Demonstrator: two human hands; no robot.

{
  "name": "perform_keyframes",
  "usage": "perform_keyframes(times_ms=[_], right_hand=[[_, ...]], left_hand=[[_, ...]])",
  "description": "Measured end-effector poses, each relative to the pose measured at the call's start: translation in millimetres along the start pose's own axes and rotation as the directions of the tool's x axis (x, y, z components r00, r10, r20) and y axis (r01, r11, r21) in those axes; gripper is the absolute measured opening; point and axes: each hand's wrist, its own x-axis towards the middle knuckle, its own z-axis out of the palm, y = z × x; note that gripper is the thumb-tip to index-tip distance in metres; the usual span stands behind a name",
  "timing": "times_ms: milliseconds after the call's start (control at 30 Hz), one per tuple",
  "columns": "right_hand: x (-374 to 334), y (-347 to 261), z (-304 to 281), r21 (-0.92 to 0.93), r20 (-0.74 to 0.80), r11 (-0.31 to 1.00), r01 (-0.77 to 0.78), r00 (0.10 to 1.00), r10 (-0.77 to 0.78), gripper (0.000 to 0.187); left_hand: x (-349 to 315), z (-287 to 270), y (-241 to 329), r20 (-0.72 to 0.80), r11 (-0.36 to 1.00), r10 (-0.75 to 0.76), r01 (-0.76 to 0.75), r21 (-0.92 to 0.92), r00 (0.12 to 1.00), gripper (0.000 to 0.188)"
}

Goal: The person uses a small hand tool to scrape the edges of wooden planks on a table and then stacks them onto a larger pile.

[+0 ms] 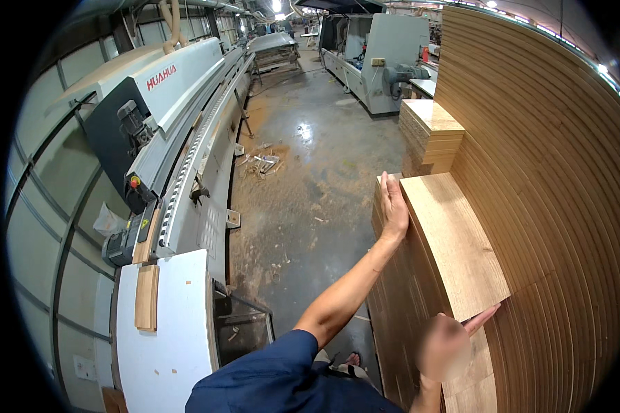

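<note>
A stack of wood-grain boards [455, 237] rises at my right, its top board pale brown. My left hand [395, 213] lies along the stack's left side near the far corner, fingers stretched out and together. At the near end of the top board is my right hand [481, 321], with its fingers extended flat against the edge. A blur covers much of that hand and hides its thumb side. Below it, more pale boards [472, 389] lie at a lower level. Neither hand is wrapped around anything.
A tall wall of stacked boards [537, 138] borders the right side, with a smaller board stack [434, 127] ahead. At left stand a long machine [186, 165] and a white table [165, 358] bearing wood strips [147, 296]. Scraps [262, 163] litter the floor; a grey machine [386, 62] stands farther off.
</note>
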Motion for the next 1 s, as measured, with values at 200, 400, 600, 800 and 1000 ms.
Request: perform_keyframes(times_ms=[200,400,600,800,1000], right_hand=[[-0.3,5.3,5.2,-0.03,-0.03,1.0,0.01,0.999,-0.011,0.088],[1.4,4.6,4.1,-0.085,-0.04,0.996,-0.012,0.999,0.008,0.089],[6.3,-0.9,-9.2,-0.235,-0.061,0.966,0.104,0.991,-0.122,0.09],[7.4,2.5,-2.5,-0.542,-0.184,0.84,0.024,0.972,-0.147,0.018],[10.2,-13.9,-4.0,-0.596,-0.137,0.803,-0.028,0.988,-0.067,0.017]], left_hand=[[-1.5,2.1,-1.2,0.077,0.995,0.02,-0.012,-0.103,0.997,0.075],[-16.1,-3.1,3.7,0.191,0.993,0.09,-0.075,-0.087,0.977,0.072],[2.2,-17.2,7.9,0.193,0.998,-0.02,0.031,-0.053,0.981,0.068],[3.4,-14.2,11.0,0.21,0.995,-0.028,0.049,-0.093,0.977,0.061],[6.4,-14.1,32.5,0.134,0.945,0.09,-0.042,-0.324,0.987,0.046]])
